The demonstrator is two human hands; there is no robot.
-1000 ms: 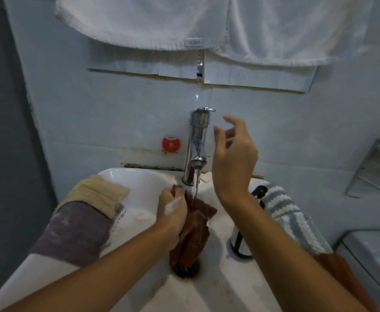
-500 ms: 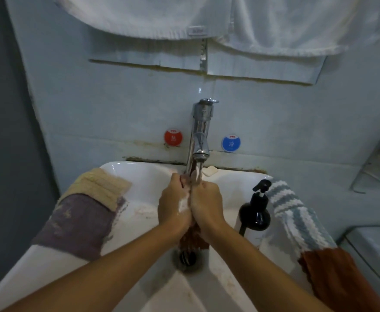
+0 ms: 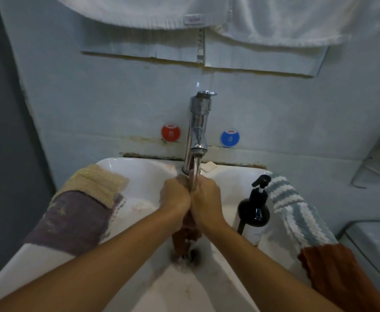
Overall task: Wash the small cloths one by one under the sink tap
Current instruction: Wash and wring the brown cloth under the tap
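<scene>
A rust-brown small cloth (image 3: pixel 185 237) hangs wet between my two hands over the drain of the white sink (image 3: pixel 137 174). My left hand (image 3: pixel 175 195) and my right hand (image 3: pixel 207 198) both grip its top, knuckles pressed together, right under the chrome tap (image 3: pixel 198 131). Water runs from the spout onto the cloth and my fingers. Most of the cloth's upper part is hidden inside my fists.
On the sink's left rim lie a beige cloth (image 3: pixel 99 183) and a purple cloth (image 3: pixel 72 221). On the right rim lie a blue-white striped cloth (image 3: pixel 295 212) and an orange cloth (image 3: pixel 342 275), beside a black pump bottle (image 3: pixel 254 210). White towels (image 3: pixel 274 16) hang above.
My right hand came down from beside the tap handle and took hold of the brown cloth next to my left hand. Both hands now hold it under the stream.
</scene>
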